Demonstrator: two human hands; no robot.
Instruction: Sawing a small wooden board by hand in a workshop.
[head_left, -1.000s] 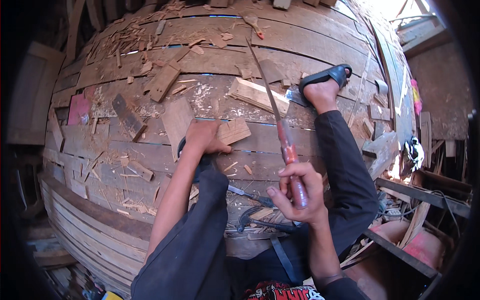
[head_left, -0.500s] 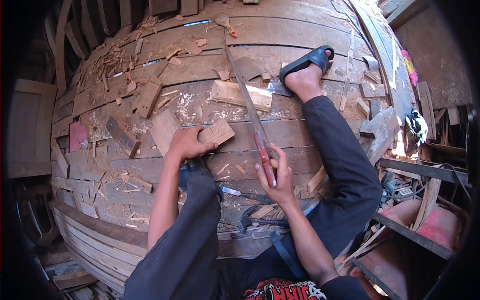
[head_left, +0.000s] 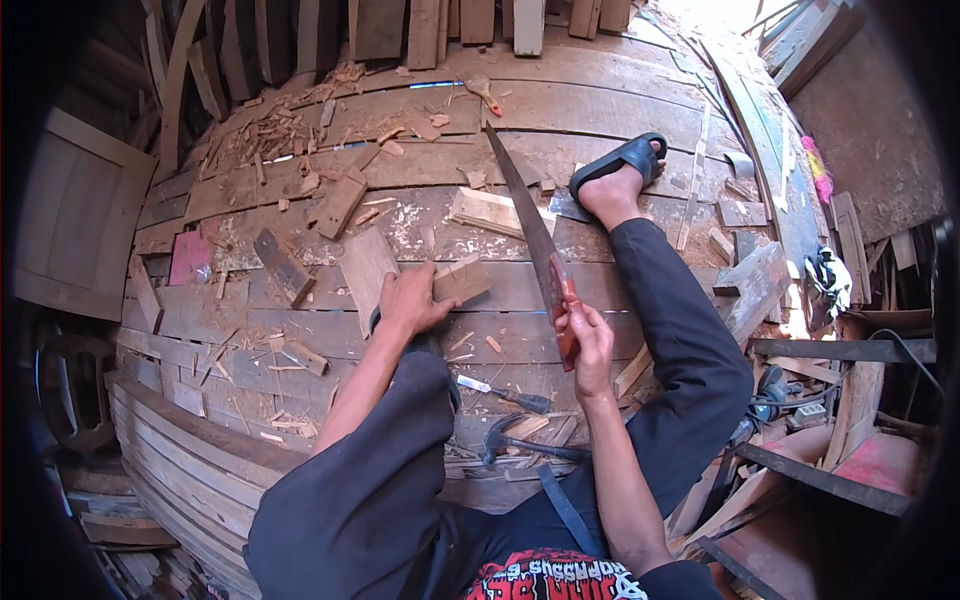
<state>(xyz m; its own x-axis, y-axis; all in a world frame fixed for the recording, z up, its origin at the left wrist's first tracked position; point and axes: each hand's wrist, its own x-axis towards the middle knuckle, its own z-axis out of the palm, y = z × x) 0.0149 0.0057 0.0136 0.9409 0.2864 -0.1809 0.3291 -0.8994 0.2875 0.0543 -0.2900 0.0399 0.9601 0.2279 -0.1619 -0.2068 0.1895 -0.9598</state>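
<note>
My right hand [head_left: 588,345] is closed around the red handle of a handsaw [head_left: 527,203]. The long blade points away from me, its broad face showing and its tip near the paintbrush. At the left, my left hand [head_left: 412,303] grips a short wooden block [head_left: 464,280], fingers over the top and thumb along the near side. A wider flat board [head_left: 368,268] lies against that hand's left side. My left foot is mostly hidden beneath the hand and trouser leg. The saw blade is apart from the block.
A chisel [head_left: 510,396] and a claw hammer [head_left: 520,440] lie between my legs. Beyond are a pale wood offcut [head_left: 492,213], a paintbrush [head_left: 484,95] and scattered shavings. My sandalled right foot [head_left: 615,182] rests at the right. Stacked planks [head_left: 190,430] line the left.
The saw has turned so more of its blade face shows, and its handle has shifted right with my right hand. My left hand stays on the block. The view has tilted slightly.
</note>
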